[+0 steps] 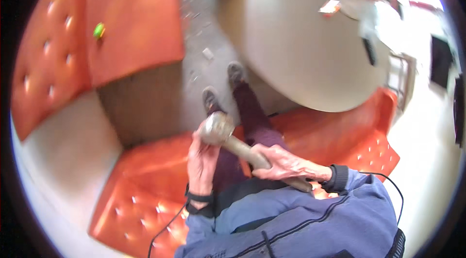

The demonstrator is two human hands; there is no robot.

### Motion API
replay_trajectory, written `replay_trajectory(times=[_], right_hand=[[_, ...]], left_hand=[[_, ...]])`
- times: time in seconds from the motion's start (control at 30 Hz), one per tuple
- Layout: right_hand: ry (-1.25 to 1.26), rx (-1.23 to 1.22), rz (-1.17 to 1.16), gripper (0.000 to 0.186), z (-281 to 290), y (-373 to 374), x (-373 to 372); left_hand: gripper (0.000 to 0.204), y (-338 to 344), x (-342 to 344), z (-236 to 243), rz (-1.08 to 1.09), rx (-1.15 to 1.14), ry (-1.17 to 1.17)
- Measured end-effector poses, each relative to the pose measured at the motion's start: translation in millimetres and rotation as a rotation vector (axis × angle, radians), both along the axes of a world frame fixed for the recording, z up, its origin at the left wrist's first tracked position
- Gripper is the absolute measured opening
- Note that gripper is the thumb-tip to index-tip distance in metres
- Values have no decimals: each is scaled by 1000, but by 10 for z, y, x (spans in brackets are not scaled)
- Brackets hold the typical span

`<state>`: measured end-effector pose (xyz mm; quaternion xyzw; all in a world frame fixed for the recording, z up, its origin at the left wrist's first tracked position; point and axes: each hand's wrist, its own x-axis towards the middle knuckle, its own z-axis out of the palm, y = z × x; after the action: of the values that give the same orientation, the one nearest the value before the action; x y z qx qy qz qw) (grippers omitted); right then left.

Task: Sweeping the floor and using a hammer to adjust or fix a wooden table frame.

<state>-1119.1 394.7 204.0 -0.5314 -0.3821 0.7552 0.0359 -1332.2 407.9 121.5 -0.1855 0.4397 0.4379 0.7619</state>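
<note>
Across my lap lies a beige-grey, club-like tool with a bulbous round head (217,128) and a long straight handle (247,153); its exact kind I cannot make out. My right hand (277,162) is wrapped round the handle's lower half, and the handle's end sticks out below the palm toward my jacket. My left hand (202,161) cups the round head from beneath and the left side, its fingers mostly hidden behind it. The tool tilts, head up and to the left, above my thighs.
I sit on an orange tufted bench (145,175). Ahead right stands a large pale rounded table (301,44) with a small red-and-white item (330,7) and a dark object (369,51). Another orange bench (136,10), at far left, holds a small green thing (99,30). Litter (208,53) dots the grey floor.
</note>
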Motion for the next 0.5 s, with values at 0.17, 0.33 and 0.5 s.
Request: replay_trajectory(times=[0.17, 0.33, 0.5], right_hand=[[139, 14, -337, 21, -14, -333, 185], [-21, 19, -676, 22, -59, -935, 621], [-167, 114, -921, 24, -91, -1583, 1212]], left_hand=[[42, 119, 316, 462, -438, 251, 114], [41, -86, 1111, 258, -679, 171, 78], [51, -337, 2075, 123, -1061, 99, -82]])
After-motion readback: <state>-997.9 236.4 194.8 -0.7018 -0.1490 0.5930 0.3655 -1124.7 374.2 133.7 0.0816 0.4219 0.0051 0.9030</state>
